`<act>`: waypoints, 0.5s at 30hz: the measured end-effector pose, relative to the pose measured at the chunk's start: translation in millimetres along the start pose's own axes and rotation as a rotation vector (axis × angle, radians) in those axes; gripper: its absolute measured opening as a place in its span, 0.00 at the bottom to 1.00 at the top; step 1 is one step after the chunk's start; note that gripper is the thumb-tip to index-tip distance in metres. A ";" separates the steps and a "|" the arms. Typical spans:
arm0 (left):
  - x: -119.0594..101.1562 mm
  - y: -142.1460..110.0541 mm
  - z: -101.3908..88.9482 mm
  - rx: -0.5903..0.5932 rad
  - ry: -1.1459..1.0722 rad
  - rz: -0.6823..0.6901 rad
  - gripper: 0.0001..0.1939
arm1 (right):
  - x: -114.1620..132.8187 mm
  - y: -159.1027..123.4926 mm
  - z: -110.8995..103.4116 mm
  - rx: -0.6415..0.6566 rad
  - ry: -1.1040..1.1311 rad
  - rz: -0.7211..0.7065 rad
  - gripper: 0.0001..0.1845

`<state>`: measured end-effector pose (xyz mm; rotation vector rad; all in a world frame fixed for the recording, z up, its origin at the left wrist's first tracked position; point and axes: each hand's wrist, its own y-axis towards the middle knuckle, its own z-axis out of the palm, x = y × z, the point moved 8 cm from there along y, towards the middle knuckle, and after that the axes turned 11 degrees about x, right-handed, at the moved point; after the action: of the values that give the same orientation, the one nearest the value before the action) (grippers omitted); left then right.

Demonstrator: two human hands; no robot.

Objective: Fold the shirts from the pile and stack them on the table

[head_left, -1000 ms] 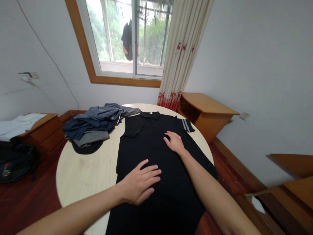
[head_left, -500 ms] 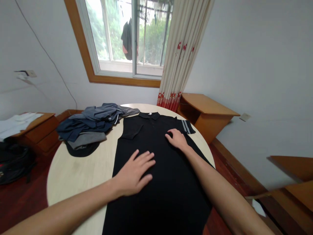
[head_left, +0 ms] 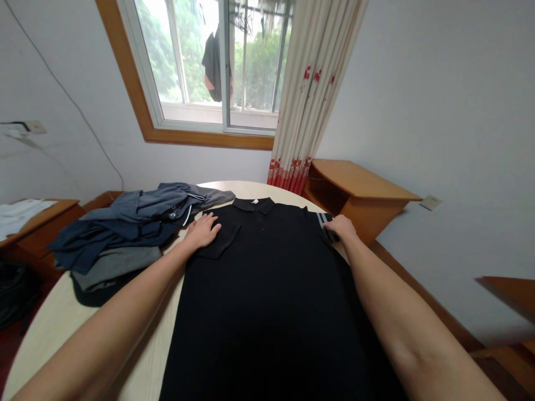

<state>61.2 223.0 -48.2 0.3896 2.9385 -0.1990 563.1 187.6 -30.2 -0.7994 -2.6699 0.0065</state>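
A black polo shirt [head_left: 271, 278] lies spread flat on a round pale wooden table [head_left: 75, 328], collar toward the window. My left hand [head_left: 202, 231] rests flat, fingers stretched out, on the shirt's left shoulder beside the folded-in sleeve. My right hand [head_left: 340, 227] lies at the right sleeve, whose cuff has grey stripes [head_left: 324, 223]; its fingers curl over the sleeve edge, and whether they grip the cloth I cannot tell.
A heap of dark blue and grey clothes [head_left: 129, 228] sits on the table's left side. A wooden cabinet [head_left: 359, 195] stands right of the table by the curtain [head_left: 309, 94]. Another low cabinet with white cloth [head_left: 20, 214] is at far left.
Both hands slid from the shirt's middle up to its shoulders, left hand to the left sleeve, right hand to the striped right sleeve. The camera moved closer over the table.
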 end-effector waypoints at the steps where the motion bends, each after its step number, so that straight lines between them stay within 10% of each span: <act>1: 2.2 3.3 0.8 -0.003 0.009 -0.010 0.31 | -2.5 5.1 1.7 0.036 0.001 0.039 0.21; 9: 8.3 9.3 5.0 -0.041 -0.022 -0.002 0.32 | -3.1 3.3 -8.9 0.105 0.147 0.028 0.06; 15: 25.9 1.7 -7.0 -0.260 -0.469 0.081 0.31 | 11.9 -19.8 -41.8 -0.061 0.177 -0.067 0.07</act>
<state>35.9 232.1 -46.4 0.3627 2.4408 0.0931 557.2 173.3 14.9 -0.6946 -2.5380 -0.1558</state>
